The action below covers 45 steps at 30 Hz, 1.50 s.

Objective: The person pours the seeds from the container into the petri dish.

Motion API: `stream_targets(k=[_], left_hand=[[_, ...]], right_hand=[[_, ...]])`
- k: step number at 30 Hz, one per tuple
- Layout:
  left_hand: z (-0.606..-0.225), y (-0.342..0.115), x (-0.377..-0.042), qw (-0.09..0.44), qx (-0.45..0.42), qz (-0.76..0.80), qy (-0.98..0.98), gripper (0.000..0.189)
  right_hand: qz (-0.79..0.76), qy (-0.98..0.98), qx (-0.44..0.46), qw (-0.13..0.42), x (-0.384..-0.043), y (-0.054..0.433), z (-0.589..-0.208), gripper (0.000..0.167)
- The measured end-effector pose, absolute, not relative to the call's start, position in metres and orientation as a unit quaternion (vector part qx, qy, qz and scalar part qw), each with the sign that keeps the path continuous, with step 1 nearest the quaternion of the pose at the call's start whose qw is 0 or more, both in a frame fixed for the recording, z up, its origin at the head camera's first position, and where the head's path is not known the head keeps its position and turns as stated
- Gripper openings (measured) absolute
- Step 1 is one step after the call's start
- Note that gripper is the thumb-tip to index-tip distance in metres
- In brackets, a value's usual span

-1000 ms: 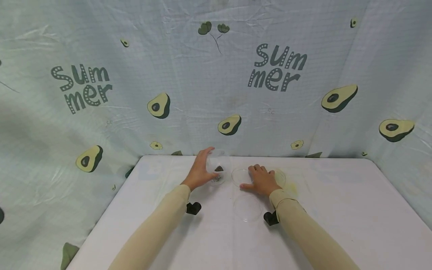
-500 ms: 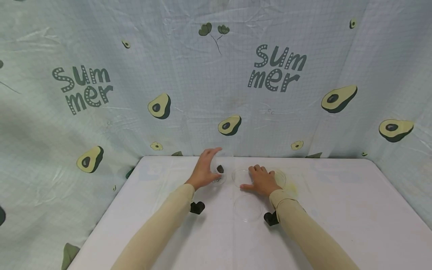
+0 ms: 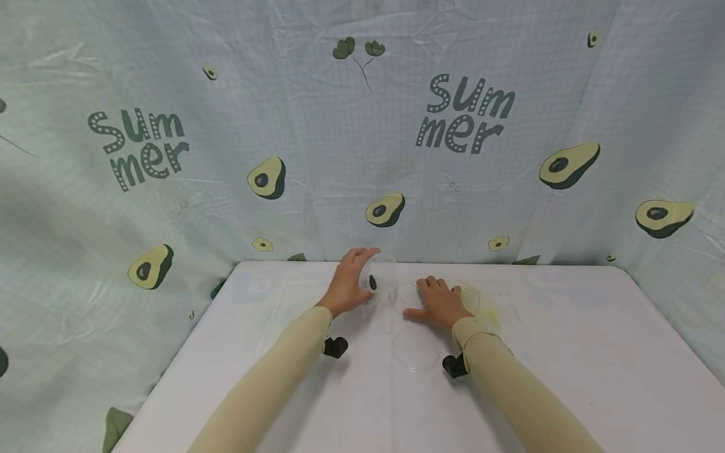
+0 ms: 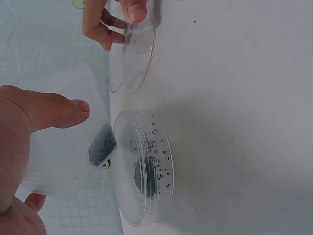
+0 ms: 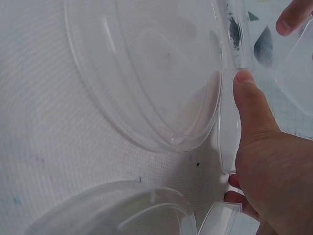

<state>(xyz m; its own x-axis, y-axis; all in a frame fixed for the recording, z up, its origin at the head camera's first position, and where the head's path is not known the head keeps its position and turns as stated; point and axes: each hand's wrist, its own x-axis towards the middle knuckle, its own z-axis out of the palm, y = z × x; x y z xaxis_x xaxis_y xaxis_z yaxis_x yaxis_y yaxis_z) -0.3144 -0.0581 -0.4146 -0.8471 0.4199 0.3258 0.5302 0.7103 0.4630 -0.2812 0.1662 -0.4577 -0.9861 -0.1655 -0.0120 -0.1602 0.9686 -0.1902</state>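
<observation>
The left hand (image 3: 347,286) pinches a clear bag (image 4: 54,147) between thumb and fingers, above a clear dish (image 4: 129,205) on the white table (image 3: 538,390). The bag is tilted, with one corner pointing down toward that dish's rim and dark grains (image 4: 102,145) gathered in the corner; its long axis is hard to make out because the hand covers part of it. More grains lie in the dish. The right hand (image 3: 440,302) rests at a second dish (image 4: 142,73), thumb apart from the bent fingers; whether they grip it, I cannot tell.
</observation>
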Motion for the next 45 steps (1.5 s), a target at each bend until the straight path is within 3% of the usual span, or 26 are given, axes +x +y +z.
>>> stream_targets(k=[45], left_hand=[[-0.417, -0.028, -0.317, 0.139, -0.326, -0.137, -0.925, 0.085]], right_hand=[[-0.093, 0.992, -0.089, 0.015, -0.283, 0.167, -0.452, 0.082]])
